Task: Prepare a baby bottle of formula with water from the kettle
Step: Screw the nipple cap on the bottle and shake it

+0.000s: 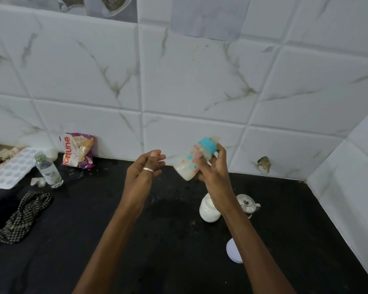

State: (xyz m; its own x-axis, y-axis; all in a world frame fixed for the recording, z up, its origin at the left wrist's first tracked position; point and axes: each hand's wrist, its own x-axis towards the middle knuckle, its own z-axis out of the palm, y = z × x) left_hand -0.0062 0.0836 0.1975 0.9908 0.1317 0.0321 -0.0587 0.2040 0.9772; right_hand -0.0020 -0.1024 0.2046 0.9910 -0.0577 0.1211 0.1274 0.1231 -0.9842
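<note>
Capped bottle up off the black tabletop (115, 240) — milky, light, a little slick.

My right hand (214, 177) grips the baby bottle (192, 164) around its body under the teal collar; my left hand (141, 175) hangs loose and empty beside it — firm mid-body hold suits best.

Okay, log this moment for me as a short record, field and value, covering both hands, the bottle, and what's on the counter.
right hand: holding baby bottle tilted above the counter
left hand: open, empty, ring on one finger
baby bottle: teal collar on, white liquid inside
counter: black
below right arm: open white jar, steel kettle, white lid
left side: checked cloth, clear bottle, Fortune packet, white tray
</note>
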